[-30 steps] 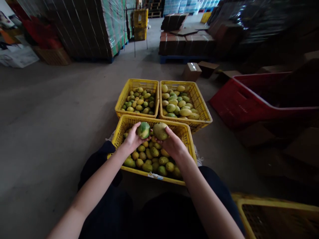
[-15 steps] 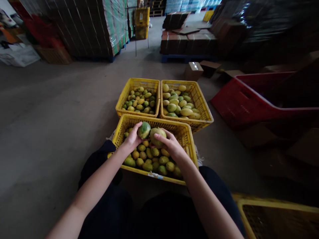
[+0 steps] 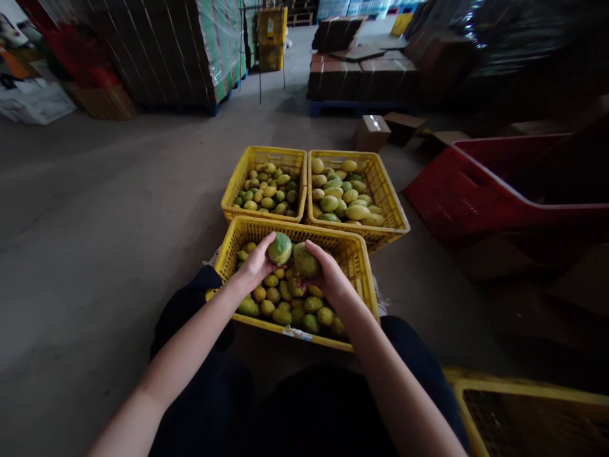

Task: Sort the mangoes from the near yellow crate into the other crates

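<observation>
My left hand is closed around a rounded green fruit with a paler yellowish underside. In my right hand is a duller green-yellow fruit, with the thumb lying across its top. The two fruits are held side by side, a narrow gap between them, above the near yellow crate. Inside that crate lie several smaller-looking green and yellow fruits, partly hidden by my hands and forearms. The fingers under both held fruits are mostly out of sight.
Beyond the near crate stand a left yellow crate and a right yellow crate, both holding similar fruits. A red bin is at the right. Another yellow crate sits at lower right. Cardboard boxes and stacked pallets lie farther back.
My right hand has turned its fruit and shifted slightly right, widening the gap between the two fruits. The left hand's fruit has moved a little right and up, showing more of its green side.
</observation>
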The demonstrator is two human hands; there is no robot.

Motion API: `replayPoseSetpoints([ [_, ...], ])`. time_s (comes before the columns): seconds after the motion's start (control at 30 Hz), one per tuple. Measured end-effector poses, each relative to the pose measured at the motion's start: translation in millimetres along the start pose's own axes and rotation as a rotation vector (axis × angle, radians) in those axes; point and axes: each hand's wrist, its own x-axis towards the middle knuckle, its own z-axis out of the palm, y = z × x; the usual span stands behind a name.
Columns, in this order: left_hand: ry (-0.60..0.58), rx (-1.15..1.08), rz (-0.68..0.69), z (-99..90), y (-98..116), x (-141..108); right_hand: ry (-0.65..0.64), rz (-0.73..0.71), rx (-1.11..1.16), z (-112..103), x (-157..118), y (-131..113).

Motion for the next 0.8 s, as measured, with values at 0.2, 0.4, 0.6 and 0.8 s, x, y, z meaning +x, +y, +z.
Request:
replayPoseSetpoints([
  [0.2, -0.022, 0.089, 0.219, -3.4, 0.6, -3.6, 0.088, -0.051, 0.017, 0.5, -0.1, 0.0],
  [0.4, -0.041, 0.093, 0.236, -3.1, 3.5, -6.4, 0.128, -0.095, 0.070, 1.3, 1.2, -2.2],
  [0.6, -0.025, 0.072, 0.177, 0.9, 6.0, -8.6, 0.105, -0.100, 0.092, 1.1, 0.7, -2.7],
  [0.8, -0.029, 0.063, 0.166, -1.1, 4.9, -6.8, 0.075, -0.125, 0.075, 0.2, -0.6, -2.7],
])
